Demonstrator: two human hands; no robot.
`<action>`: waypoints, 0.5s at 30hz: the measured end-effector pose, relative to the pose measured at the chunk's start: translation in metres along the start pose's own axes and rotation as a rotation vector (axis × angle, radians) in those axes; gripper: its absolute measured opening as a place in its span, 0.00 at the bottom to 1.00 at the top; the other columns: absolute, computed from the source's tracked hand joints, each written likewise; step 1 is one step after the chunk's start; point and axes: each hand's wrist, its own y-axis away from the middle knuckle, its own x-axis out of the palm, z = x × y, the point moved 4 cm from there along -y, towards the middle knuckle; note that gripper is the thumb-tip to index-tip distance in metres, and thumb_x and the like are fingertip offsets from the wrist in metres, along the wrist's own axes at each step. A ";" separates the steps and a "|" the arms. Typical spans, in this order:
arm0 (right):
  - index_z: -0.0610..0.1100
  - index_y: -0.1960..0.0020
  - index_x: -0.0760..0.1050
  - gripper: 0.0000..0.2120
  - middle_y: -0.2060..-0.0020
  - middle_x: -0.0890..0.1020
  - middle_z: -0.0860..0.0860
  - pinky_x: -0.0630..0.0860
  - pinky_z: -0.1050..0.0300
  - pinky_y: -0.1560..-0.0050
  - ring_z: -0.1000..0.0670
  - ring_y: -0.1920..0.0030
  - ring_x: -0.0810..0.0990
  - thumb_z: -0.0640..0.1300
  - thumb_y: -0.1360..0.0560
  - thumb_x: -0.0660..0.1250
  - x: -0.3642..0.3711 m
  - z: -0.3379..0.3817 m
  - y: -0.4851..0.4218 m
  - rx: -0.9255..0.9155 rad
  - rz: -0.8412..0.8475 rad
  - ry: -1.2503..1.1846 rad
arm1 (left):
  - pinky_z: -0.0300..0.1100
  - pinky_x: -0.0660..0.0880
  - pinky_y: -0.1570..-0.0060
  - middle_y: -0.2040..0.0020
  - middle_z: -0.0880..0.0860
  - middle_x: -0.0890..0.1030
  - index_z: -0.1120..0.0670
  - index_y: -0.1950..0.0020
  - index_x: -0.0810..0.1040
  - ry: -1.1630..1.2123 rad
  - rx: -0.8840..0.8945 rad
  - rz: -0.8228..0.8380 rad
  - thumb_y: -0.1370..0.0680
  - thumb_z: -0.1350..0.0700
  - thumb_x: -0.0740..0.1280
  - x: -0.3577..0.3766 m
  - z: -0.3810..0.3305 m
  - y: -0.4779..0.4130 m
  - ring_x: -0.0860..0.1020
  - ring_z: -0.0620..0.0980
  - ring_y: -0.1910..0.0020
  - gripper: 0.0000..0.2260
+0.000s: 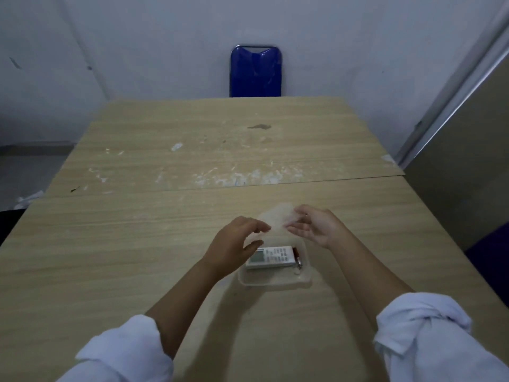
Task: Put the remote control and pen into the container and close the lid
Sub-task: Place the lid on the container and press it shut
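Observation:
A clear plastic container [275,281] sits on the wooden table near me. Inside it lies a white remote control [271,257] with a small screen at its left end, and a dark red pen [298,258] rests along the remote's right side. A translucent lid [276,220] is held tilted in the air just above the container's far edge. My left hand [234,245] pinches the lid's left edge from above. My right hand [316,226] holds the lid's right edge with fingers curled. The lid is blurred.
The light wooden table [165,230] has white scuffs and a dark stain across its far half. A blue chair [256,71] stands behind the far edge. A grey partition [468,161] rises at the right, and a dark blue seat shows at the right edge.

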 end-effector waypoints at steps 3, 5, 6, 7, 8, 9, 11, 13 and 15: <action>0.33 0.51 0.73 0.05 0.55 0.81 0.36 0.82 0.60 0.71 0.44 0.62 0.83 0.34 0.22 0.60 -0.022 -0.011 0.003 0.015 0.012 0.059 | 0.38 0.72 0.44 0.45 0.46 0.80 0.48 0.42 0.76 0.067 -0.103 -0.007 0.29 0.44 0.70 0.016 -0.001 0.007 0.72 0.38 0.46 0.18; 0.33 0.51 0.72 0.04 0.59 0.81 0.38 0.83 0.60 0.71 0.46 0.67 0.84 0.33 0.22 0.59 -0.032 -0.020 0.006 0.021 0.022 0.063 | 0.40 0.69 0.40 0.42 0.47 0.78 0.48 0.40 0.75 0.079 -0.258 -0.113 0.29 0.41 0.68 0.023 0.008 0.013 0.71 0.41 0.42 0.21; 0.34 0.51 0.72 0.04 0.61 0.81 0.38 0.82 0.59 0.72 0.47 0.70 0.84 0.32 0.22 0.58 -0.036 -0.024 0.007 0.027 0.028 0.057 | 0.43 0.68 0.38 0.39 0.50 0.77 0.49 0.38 0.74 0.055 -0.368 -0.155 0.28 0.42 0.67 0.027 0.015 0.016 0.70 0.45 0.38 0.22; 0.34 0.52 0.71 0.04 0.64 0.81 0.38 0.82 0.59 0.73 0.47 0.72 0.84 0.31 0.21 0.58 -0.042 -0.030 0.007 0.036 0.033 0.046 | 0.46 0.66 0.36 0.36 0.53 0.75 0.52 0.35 0.72 0.024 -0.504 -0.168 0.27 0.44 0.67 0.033 0.023 0.020 0.70 0.51 0.36 0.23; 0.34 0.53 0.71 0.05 0.66 0.81 0.39 0.82 0.58 0.73 0.47 0.73 0.84 0.30 0.22 0.57 -0.047 -0.036 0.007 0.047 0.038 0.037 | 0.49 0.66 0.34 0.35 0.57 0.74 0.56 0.33 0.70 0.003 -0.648 -0.145 0.27 0.46 0.67 0.038 0.031 0.024 0.70 0.55 0.34 0.25; 0.35 0.54 0.71 0.06 0.68 0.82 0.39 0.82 0.58 0.74 0.47 0.74 0.84 0.29 0.22 0.56 -0.051 -0.043 0.007 0.062 0.035 0.044 | 0.49 0.67 0.35 0.34 0.60 0.74 0.60 0.32 0.68 -0.007 -0.778 -0.098 0.26 0.48 0.67 0.044 0.038 0.028 0.70 0.59 0.34 0.26; 0.35 0.52 0.72 0.07 0.64 0.81 0.39 0.82 0.58 0.75 0.47 0.74 0.84 0.27 0.23 0.57 -0.057 -0.054 0.006 0.074 -0.021 0.142 | 0.48 0.72 0.43 0.40 0.64 0.78 0.64 0.37 0.71 -0.004 -0.890 -0.014 0.24 0.51 0.66 0.054 0.045 0.034 0.76 0.61 0.40 0.22; 0.40 0.50 0.73 0.11 0.61 0.79 0.41 0.79 0.59 0.77 0.48 0.74 0.81 0.28 0.27 0.59 -0.065 -0.063 0.005 0.027 -0.151 0.345 | 0.43 0.70 0.59 0.53 0.63 0.83 0.63 0.49 0.79 -0.004 -0.832 -0.031 0.25 0.56 0.65 0.058 0.043 0.037 0.80 0.60 0.54 0.11; 0.47 0.56 0.74 0.13 0.65 0.77 0.43 0.72 0.60 0.77 0.47 0.75 0.74 0.32 0.33 0.59 -0.069 -0.068 0.006 -0.052 -0.238 0.502 | 0.40 0.66 0.64 0.60 0.61 0.84 0.61 0.54 0.81 -0.007 -0.801 -0.074 0.26 0.60 0.65 0.058 0.041 0.039 0.79 0.55 0.63 0.07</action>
